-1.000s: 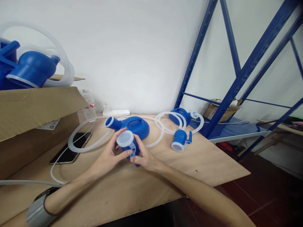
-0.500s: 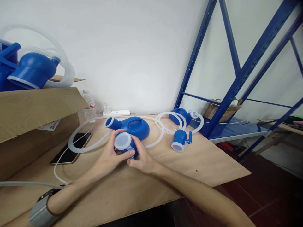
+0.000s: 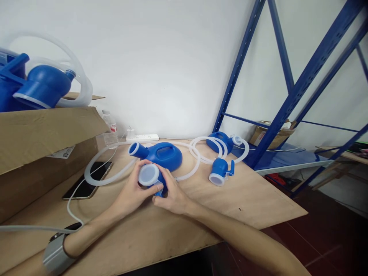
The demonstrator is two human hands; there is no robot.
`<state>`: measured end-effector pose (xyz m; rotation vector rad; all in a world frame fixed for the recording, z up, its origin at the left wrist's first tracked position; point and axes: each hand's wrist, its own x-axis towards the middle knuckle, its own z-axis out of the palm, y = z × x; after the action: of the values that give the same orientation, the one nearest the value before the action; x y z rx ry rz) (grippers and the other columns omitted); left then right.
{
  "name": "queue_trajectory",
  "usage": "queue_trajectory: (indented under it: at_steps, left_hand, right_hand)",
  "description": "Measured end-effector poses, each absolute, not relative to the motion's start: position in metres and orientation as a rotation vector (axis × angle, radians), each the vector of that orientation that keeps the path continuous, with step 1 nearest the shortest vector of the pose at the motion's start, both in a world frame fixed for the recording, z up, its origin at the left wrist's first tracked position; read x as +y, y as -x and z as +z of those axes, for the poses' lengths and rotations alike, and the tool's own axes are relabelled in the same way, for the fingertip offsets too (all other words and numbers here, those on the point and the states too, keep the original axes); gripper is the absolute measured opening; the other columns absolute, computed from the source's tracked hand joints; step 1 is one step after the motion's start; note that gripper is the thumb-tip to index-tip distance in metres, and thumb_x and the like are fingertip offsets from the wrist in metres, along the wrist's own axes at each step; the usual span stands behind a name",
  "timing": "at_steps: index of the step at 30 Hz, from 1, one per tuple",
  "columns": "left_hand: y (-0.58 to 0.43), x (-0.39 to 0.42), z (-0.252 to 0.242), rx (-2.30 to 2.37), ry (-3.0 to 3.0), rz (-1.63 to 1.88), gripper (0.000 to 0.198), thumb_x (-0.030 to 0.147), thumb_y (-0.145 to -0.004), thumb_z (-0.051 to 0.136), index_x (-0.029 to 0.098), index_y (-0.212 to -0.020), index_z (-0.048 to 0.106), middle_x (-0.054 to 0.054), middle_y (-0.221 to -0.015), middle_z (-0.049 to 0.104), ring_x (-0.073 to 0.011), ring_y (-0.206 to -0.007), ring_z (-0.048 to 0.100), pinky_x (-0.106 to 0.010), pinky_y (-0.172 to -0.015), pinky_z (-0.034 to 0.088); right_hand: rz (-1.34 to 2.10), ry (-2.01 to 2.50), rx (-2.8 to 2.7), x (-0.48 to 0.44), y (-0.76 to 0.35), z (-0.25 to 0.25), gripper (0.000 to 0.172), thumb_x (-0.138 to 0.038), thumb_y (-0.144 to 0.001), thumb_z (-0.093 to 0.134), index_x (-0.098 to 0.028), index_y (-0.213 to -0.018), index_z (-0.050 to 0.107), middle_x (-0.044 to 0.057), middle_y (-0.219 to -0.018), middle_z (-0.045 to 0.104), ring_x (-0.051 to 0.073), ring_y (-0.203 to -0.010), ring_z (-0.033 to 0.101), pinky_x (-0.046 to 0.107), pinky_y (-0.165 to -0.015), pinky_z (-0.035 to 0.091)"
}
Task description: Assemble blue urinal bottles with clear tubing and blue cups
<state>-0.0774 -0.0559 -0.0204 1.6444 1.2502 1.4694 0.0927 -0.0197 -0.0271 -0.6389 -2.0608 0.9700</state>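
Note:
Both hands hold a small blue funnel-shaped cup with a translucent white rim (image 3: 149, 176) just above the wooden table (image 3: 258, 199). My left hand (image 3: 132, 191) wraps it from the left, thumb under the rim. My right hand (image 3: 171, 194) grips its lower blue part from the right, fingers curled. Right behind it lies a blue jug with a handle and spout (image 3: 161, 154), ringed by a clear tube (image 3: 100, 172).
A second blue cup (image 3: 219, 171) and blue jug with coiled tube (image 3: 221, 143) lie to the right. A phone (image 3: 87, 179), water bottle (image 3: 110, 128) and power strip (image 3: 142, 137) sit at the back left. An open cardboard box (image 3: 43, 134) carries more blue parts (image 3: 40, 88). Blue shelving (image 3: 287, 96) stands right.
The cup has been lowered slightly and tipped, its white rim now facing more to the left. My right fingers have shifted lower on its blue body.

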Motion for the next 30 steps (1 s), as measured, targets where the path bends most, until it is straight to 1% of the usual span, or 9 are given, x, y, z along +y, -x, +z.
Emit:
queue_trajectory:
  at_steps: [6,9,12,15,18,21,23,25,30]
  left_hand:
    - [0.080,-0.053,-0.019,1.251,-1.641,1.485,0.069,0.041,-0.069,0.084,0.025,-0.127,0.050,-0.005,-0.121,0.064,-0.0245,-0.107,0.067,-0.039,-0.090,0.058]
    - [0.087,-0.053,-0.012,1.295,-1.568,1.516,0.071,0.046,-0.068,0.084,0.025,-0.128,0.053,-0.006,-0.119,0.065,-0.0250,-0.102,0.068,-0.037,-0.084,0.058]
    - [0.098,-0.050,-0.006,1.382,-1.504,1.630,0.065,0.051,-0.071,0.080,0.025,-0.126,0.056,-0.004,-0.113,0.066,-0.0222,-0.092,0.067,-0.033,-0.076,0.056]
    - [0.112,-0.041,-0.009,1.526,-1.508,1.686,0.062,0.053,-0.067,0.082,0.025,-0.117,0.058,-0.003,-0.109,0.065,-0.0215,-0.089,0.065,-0.031,-0.073,0.054]
    - [0.124,-0.031,-0.016,1.592,-1.463,1.694,0.064,0.057,-0.063,0.086,0.024,-0.108,0.054,-0.002,-0.104,0.064,-0.0230,-0.092,0.065,-0.032,-0.075,0.053]
    - [0.128,-0.026,-0.019,1.559,-1.477,1.657,0.070,0.060,-0.064,0.084,0.025,-0.115,0.052,-0.002,-0.102,0.065,-0.0242,-0.096,0.066,-0.033,-0.078,0.053]
    - [0.126,-0.027,-0.019,1.592,-1.544,1.583,0.068,0.062,-0.068,0.081,0.025,-0.118,0.055,-0.003,-0.106,0.066,-0.0252,-0.098,0.066,-0.035,-0.081,0.054]
    - [0.123,-0.028,-0.021,1.627,-1.616,1.528,0.060,0.066,-0.075,0.072,0.025,-0.115,0.057,-0.005,-0.111,0.066,-0.0268,-0.101,0.066,-0.038,-0.085,0.054]
    - [0.115,-0.030,-0.041,1.666,-1.883,1.365,0.044,0.061,-0.094,0.049,0.024,-0.116,0.058,-0.009,-0.123,0.063,-0.0299,-0.120,0.059,-0.048,-0.106,0.046]
  right_hand:
    - [1.014,0.595,-2.052,-0.013,-0.094,-0.034,0.100,-0.033,-0.074,0.083,-0.025,-0.159,0.031,0.014,-0.158,0.040,0.031,-0.147,0.040,0.051,-0.124,0.031]
    - [1.095,0.528,-2.085,-0.004,-0.099,-0.033,0.121,-0.049,-0.071,0.090,-0.030,-0.165,0.016,0.013,-0.166,0.029,0.032,-0.154,0.030,0.051,-0.125,0.029]
    - [1.038,0.495,-2.189,0.012,-0.110,-0.025,0.139,-0.059,-0.062,0.093,-0.032,-0.166,0.007,0.013,-0.165,0.031,0.032,-0.153,0.032,0.051,-0.123,0.032]
    - [0.689,0.597,-2.428,0.031,-0.126,-0.017,0.120,-0.064,-0.064,0.090,-0.029,-0.162,0.031,0.014,-0.153,0.047,0.033,-0.143,0.044,0.052,-0.120,0.036]
    - [0.279,0.702,-2.693,0.049,-0.139,-0.018,0.092,-0.065,-0.074,0.083,-0.023,-0.150,0.052,0.013,-0.123,0.066,0.033,-0.119,0.060,0.052,-0.107,0.046]
    - [0.095,0.750,-2.817,0.062,-0.143,-0.027,0.047,-0.049,-0.097,0.066,-0.021,-0.135,0.064,0.010,-0.108,0.070,0.027,-0.103,0.065,0.041,-0.092,0.052]
    - [0.005,0.750,-2.837,0.067,-0.143,-0.032,0.028,-0.038,-0.104,0.056,-0.018,-0.120,0.070,0.011,-0.109,0.070,0.025,-0.102,0.066,0.036,-0.087,0.052]
    - [-0.080,0.744,-2.799,0.071,-0.144,-0.034,0.027,-0.035,-0.106,0.051,-0.017,-0.114,0.070,0.011,-0.109,0.069,0.025,-0.101,0.066,0.036,-0.084,0.052]
    - [-0.014,0.815,-2.267,0.077,-0.152,-0.027,0.031,-0.034,-0.111,0.037,-0.019,-0.121,0.062,0.011,-0.112,0.069,0.023,-0.100,0.066,0.038,-0.090,0.052]
